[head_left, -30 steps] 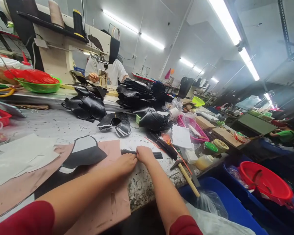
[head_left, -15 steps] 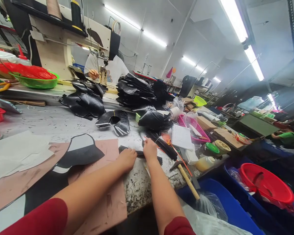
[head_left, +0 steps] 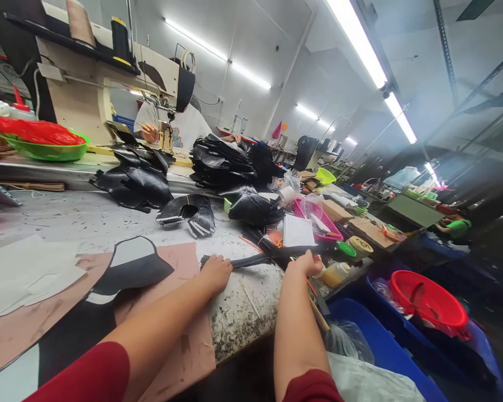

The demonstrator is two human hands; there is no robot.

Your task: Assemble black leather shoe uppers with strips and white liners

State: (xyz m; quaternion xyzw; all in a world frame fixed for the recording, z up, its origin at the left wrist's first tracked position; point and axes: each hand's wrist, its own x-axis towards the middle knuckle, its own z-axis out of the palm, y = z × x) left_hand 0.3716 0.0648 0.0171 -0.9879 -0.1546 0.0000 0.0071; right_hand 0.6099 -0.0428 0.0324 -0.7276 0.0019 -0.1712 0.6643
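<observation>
A long black strip [head_left: 251, 261] stretches across the worktable between my hands. My left hand [head_left: 218, 273] is closed on it near its left end, by the edge of a pinkish board [head_left: 188, 318]. Farther right, my right hand [head_left: 305, 265] is closed on the strip, which runs on past it towards some jars. A black shoe-like cut piece with white patches [head_left: 140, 268] lies on the board, left of my left hand. Beyond my hands sits a curved bundle of black pieces [head_left: 205, 215], next to a folded black leather piece [head_left: 255, 206].
Stacked black leather pieces [head_left: 222, 162] stand before a sewing machine [head_left: 75, 95], with a person behind it. At the right are a notebook [head_left: 297, 230], a pink basket [head_left: 333, 229], jars [head_left: 360, 245] and a partly hidden hammer handle [head_left: 318, 317]. Blue bins [head_left: 377, 340] stand below the table edge.
My right hand has moved right, away from my left hand, and the black strip now spans the gap between them. My left hand stays near the board's edge. The view has shifted slightly right.
</observation>
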